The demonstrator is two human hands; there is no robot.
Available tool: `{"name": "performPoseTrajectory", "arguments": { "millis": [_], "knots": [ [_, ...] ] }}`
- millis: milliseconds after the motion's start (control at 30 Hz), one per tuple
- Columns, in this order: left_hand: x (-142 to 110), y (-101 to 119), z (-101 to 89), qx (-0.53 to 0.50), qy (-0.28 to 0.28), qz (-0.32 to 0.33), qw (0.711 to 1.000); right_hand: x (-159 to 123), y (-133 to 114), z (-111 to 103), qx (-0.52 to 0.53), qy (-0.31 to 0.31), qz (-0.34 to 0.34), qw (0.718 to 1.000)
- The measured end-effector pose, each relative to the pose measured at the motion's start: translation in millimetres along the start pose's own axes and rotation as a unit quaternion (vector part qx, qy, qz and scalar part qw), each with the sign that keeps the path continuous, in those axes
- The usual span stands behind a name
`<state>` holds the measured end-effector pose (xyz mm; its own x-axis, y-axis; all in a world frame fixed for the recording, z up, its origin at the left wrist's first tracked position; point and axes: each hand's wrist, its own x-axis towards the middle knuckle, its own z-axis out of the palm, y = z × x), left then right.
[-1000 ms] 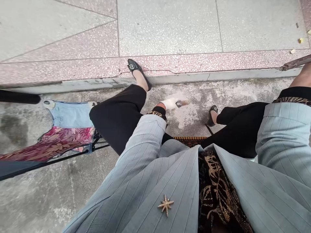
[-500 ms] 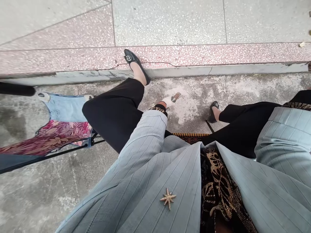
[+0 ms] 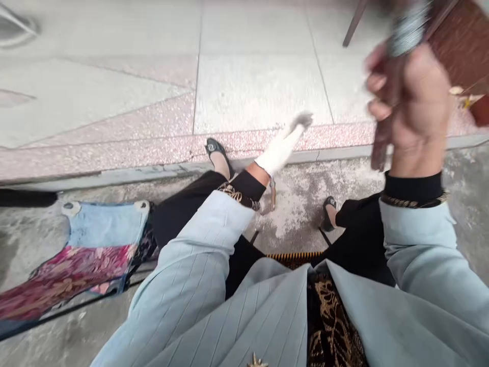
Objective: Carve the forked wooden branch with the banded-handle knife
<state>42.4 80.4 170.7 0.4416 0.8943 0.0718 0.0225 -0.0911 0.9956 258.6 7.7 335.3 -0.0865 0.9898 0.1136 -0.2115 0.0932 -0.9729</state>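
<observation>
Up near the top right, the right hand [image 3: 414, 102] is raised with its fingers [image 3: 376, 81] curled shut around a dark reddish-brown stick-like object [image 3: 382, 137]; the piece runs through the fist, its lower end poking out below the fingers and its upper end blurring into something grey and ribbed above the knuckles. Motion blur hides what it is exactly. That wrist rises straight up out of a black cuff and a pale blue striped sleeve, the back of the hand facing the camera.

Lower and nearer the middle, the left hand [image 3: 280, 148], wrapped in white, stretches forward and up from its own blue sleeve, pointing toward the pink terrazzo step [image 3: 114, 153]. Its tip is smeared grey by blur, so I cannot tell whether it is closed on anything. Just below that wrist a small brownish thing hangs, too blurred to name.

Both hands sit above the step's front edge, with black shoes [image 3: 216, 150] against it. Left of the knees, well short of the step, lies a folding stool [image 3: 95, 244] with blue and red floral fabric.
</observation>
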Motion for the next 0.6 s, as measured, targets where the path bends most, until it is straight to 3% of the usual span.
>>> {"name": "performPoseTrajectory", "arguments": {
  "millis": [67,167,267,333,400,467,533,600],
  "knots": [
    [8.5,39.8,16.4,-0.111,-0.068,0.086,0.988,9.7,14.2,20.8,0.004,-0.026,-0.035,0.999],
    [1.2,62.6,18.7,-0.099,-0.076,0.055,0.991,18.4,39.5,28.8,0.004,-0.028,0.003,1.0],
    [-11.2,51.6,-3.7,0.011,-0.051,0.024,0.998,18.9,62.2,15.3,0.016,-0.031,0.044,0.998],
    [-16.4,41.5,-20.7,0.121,-0.092,0.012,0.988,18.1,76.9,4.5,-0.01,-0.033,0.082,0.996],
    [-18.7,35.9,-31.4,0.234,-0.132,0.024,0.963,18.5,92.6,-3.4,-0.107,-0.023,0.098,0.989],
    [-19.2,34.4,-33.9,0.323,-0.164,0.035,0.931,19.3,108.4,-7.3,-0.253,-0.024,0.072,0.964],
    [-19.2,34.3,-30.3,0.378,-0.197,0.032,0.904,18.2,121.8,-7.8,-0.354,-0.082,0.057,0.93],
    [-19.5,33.7,-25.1,0.399,-0.231,0.015,0.887,14.3,129.0,-6.9,-0.362,-0.169,0.084,0.913]
  ]
}}
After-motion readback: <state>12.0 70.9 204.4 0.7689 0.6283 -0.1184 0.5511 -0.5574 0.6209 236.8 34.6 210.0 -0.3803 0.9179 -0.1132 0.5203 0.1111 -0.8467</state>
